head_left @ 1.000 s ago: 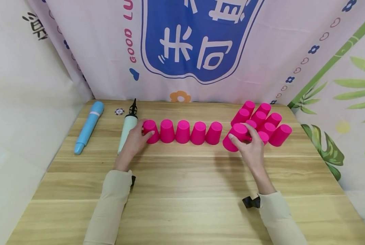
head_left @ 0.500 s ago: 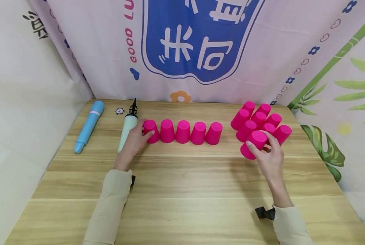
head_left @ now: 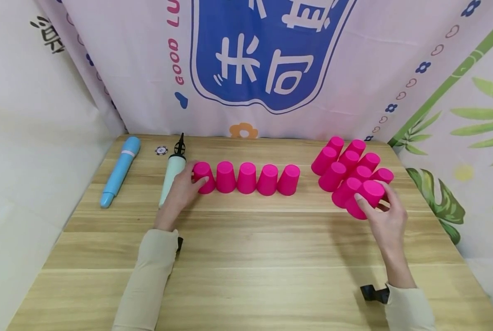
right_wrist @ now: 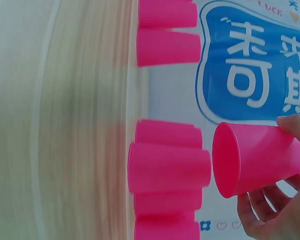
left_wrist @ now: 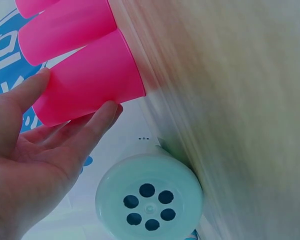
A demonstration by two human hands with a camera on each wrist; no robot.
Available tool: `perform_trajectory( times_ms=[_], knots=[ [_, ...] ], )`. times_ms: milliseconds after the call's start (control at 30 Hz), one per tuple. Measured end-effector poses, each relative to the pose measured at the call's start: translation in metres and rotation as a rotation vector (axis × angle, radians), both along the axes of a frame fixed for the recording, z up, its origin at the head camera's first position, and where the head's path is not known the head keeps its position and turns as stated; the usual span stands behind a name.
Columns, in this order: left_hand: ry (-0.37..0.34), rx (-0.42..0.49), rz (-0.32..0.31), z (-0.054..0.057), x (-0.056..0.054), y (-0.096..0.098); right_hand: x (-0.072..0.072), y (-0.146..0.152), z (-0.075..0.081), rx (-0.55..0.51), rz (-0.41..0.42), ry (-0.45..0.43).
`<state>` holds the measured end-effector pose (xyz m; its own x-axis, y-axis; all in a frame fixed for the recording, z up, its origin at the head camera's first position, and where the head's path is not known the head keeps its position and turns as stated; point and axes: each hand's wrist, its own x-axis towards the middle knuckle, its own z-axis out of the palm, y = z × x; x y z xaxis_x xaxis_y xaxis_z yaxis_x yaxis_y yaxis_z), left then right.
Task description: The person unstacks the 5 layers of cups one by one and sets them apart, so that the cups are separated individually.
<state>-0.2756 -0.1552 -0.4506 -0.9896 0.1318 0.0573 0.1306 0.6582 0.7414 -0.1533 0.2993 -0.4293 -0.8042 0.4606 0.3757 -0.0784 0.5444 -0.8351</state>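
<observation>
The left hand (head_left: 182,188) curves thumb and fingers round the end cup (head_left: 203,174) of a row (head_left: 246,178) of smooth, tapered pink cups, upturned on the wood-grained table (head_left: 250,266). The right hand (head_left: 389,220) grips a raised cup (head_left: 365,198), farther right than a second ago, near the cluster (head_left: 332,177); the cloth (head_left: 147,82) reads "GOOD LU".

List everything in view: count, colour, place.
Row cups: 5, pink, back centre
Clustered cups: 9, pink, table's right
Raised cup: 1, pink, by the cluster
Pump: 1, pale green, left of the row
Tube: 1, blue, table's left
Disc: 1, black and white, between tube and pump
Table: 1, light brown, beneath
Backdrop: 1, white and blue, behind
Side panels: 2, whitish, left and right
Sleeves: 2, beige, front
Wrist pieces: 2, black, beside sleeves
Left hand: 1, on row's left cup
Right hand: 1, on raised cup
</observation>
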Motion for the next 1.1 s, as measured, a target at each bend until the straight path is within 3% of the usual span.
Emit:
perform_trajectory(
  times_ms=[333, 667, 1100],
  knots=[
    [-0.018, -0.010, 0.005, -0.001, 0.002, -0.001, -0.008, 0.022, -0.005, -0.006, -0.072, -0.051],
    [-0.015, 0.000, 0.007, 0.002, 0.000, 0.000, -0.022, 0.043, -0.020, 0.021, -0.127, -0.190],
    [-0.023, 0.008, 0.005, 0.003, 0.000, 0.000, -0.036, 0.057, -0.028, 0.058, -0.077, -0.311]
  ],
)
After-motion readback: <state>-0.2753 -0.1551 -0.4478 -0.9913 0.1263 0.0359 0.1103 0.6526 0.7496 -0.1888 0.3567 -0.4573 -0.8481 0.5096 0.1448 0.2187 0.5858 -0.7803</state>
